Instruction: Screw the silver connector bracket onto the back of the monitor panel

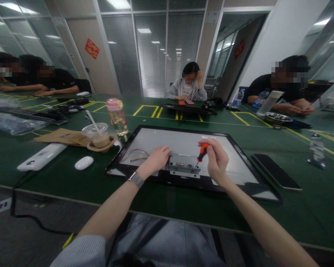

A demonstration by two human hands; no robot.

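Note:
A black-framed monitor panel lies face down on the green table in front of me. A small metal connector board sits at its near edge. My right hand is closed round an orange-handled screwdriver, whose tip touches the board's right end. My left hand rests on the panel just left of the board, fingers curled and pressing down. Thin wires loop on the panel to the left of that hand.
A phone lies right of the panel. To the left are a white mouse, a white device, a plastic cup with a straw and a pink-lidded bottle. Other people sit round the table's far sides.

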